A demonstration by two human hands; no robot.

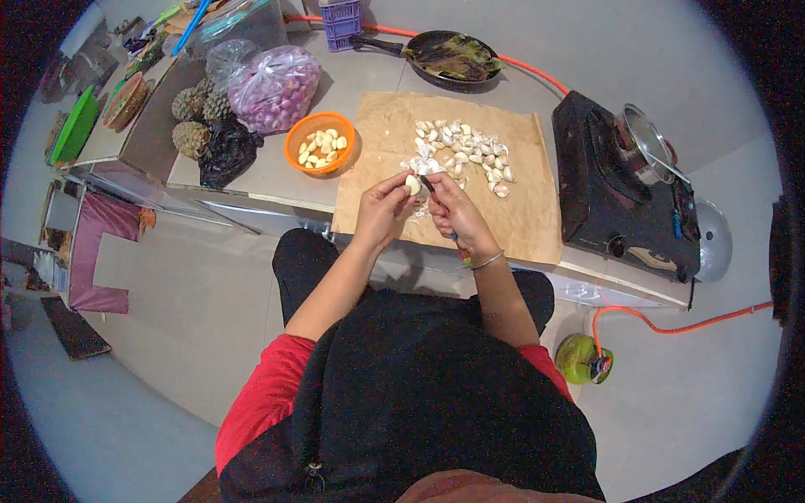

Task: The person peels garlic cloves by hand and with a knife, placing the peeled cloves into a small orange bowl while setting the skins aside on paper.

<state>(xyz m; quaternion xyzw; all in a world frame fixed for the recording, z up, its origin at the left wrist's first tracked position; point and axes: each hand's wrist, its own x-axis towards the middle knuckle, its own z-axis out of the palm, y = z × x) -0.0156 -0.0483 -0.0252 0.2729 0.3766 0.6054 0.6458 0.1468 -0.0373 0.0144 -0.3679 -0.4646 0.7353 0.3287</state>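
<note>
Between the fingertips of my left hand (382, 210) is a pale garlic clove (412, 184). My right hand (459, 216) is wrapped round a small knife (427, 183), its dark blade close against the clove; whether it cuts in is too small to tell. Both hands are over the front part of a brown paper sheet (369, 151). Unpeeled garlic cloves (478, 152) lie spread on the paper beyond my hands, with white skins (422, 149) at their left. Left of the paper, an orange basket (293, 144) holds several peeled cloves (323, 147).
A black gas stove (587, 193) with a metal pot (646, 155) stands at the right. Behind the paper sits a frying pan (453, 63). A bag of shallots (275, 88), a black plastic bag (228, 151) and pineapples (191, 138) are at the left. An orange hose (537, 74) runs behind.
</note>
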